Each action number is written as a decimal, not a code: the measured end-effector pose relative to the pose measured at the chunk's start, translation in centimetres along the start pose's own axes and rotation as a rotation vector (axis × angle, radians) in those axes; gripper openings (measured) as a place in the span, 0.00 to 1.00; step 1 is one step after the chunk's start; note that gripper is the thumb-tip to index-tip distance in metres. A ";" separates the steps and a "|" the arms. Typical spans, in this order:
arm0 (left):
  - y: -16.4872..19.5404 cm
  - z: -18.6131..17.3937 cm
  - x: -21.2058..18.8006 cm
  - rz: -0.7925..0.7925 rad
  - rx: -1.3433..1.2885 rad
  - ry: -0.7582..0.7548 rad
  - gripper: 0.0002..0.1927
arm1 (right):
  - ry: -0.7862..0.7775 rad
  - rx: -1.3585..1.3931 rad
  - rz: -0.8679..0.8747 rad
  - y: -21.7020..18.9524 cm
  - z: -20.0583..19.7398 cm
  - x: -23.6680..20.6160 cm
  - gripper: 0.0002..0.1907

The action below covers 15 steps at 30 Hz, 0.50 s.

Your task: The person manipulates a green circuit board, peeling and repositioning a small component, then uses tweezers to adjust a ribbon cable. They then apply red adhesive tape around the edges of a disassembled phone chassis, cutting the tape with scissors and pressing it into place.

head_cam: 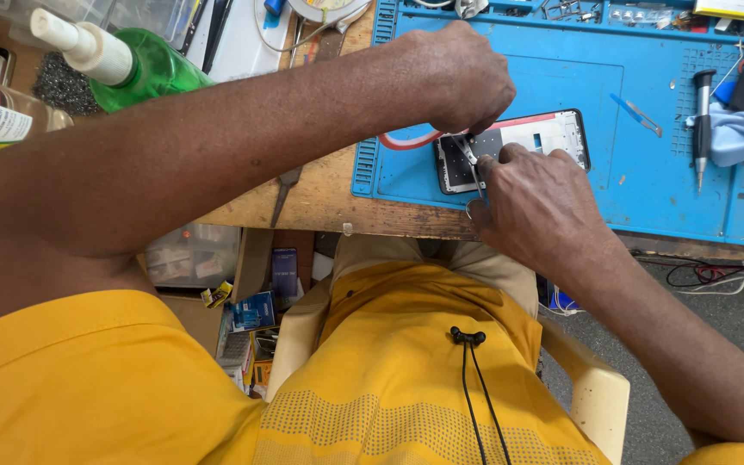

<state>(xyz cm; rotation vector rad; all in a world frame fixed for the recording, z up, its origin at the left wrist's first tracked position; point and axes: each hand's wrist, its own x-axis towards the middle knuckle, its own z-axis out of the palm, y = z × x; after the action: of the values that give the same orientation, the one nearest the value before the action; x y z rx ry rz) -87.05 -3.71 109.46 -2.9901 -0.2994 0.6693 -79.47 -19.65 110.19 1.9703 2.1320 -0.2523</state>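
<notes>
Worn wood shows along the near edge of the counter [320, 194], and a blue work mat [647, 185] covers its right part. An opened phone [527, 142] lies face down on the mat near the mat's near left corner, its long side running along the counter's near edge, with a red loop of cable [406, 142] just beside its left end. Both hands meet over the phone's left end. The left hand [462, 77] comes in from the far side, its fingers curled and pinched down onto the phone's inner frame. The right hand [540, 202] comes from the near edge, fingers closed around a thin metal tool [474, 168] whose tip touches the phone between the two hands. On the mat toward the right edge stands a small screwdriver [703, 120] lying lengthwise, touching a pale blue cloth [740, 133], and blue tweezers [639, 114] lie between it and the phone. At the far left corner of the counter a green spray bottle [131, 65] lies tilted. Below the counter's near edge, the person's yellow shirt [389, 379] fills the view.
</notes>
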 end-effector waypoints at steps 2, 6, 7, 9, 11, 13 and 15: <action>0.2 -0.2 0.0 0.010 0.027 0.009 0.15 | 0.026 0.003 -0.012 -0.1 0.0 0.4 0.18; 0.2 -0.4 -0.2 -0.004 0.032 0.012 0.12 | 0.007 -0.008 -0.002 -0.5 0.1 0.8 0.16; 0.2 -0.4 -0.2 -0.011 0.037 0.004 0.13 | 0.007 -0.003 0.002 -0.6 0.1 0.9 0.15; 0.4 -0.4 -0.1 -0.025 0.048 -0.013 0.14 | 0.001 -0.003 0.004 -0.8 0.1 1.0 0.15; 0.5 -0.4 0.0 -0.038 0.032 0.006 0.15 | -0.008 -0.012 0.003 -0.9 0.2 1.2 0.17; 0.5 -0.3 0.0 -0.044 0.024 0.013 0.16 | -0.035 -0.029 0.013 -0.9 0.2 1.4 0.17; 0.6 -0.3 0.0 -0.044 0.023 0.007 0.17 | -0.039 -0.037 0.011 -1.0 0.4 1.4 0.17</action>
<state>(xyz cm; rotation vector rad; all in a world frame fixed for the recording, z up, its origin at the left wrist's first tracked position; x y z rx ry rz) -86.85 -4.32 109.67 -2.9539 -0.3538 0.6536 -80.56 -18.49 109.41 1.9402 2.0862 -0.2452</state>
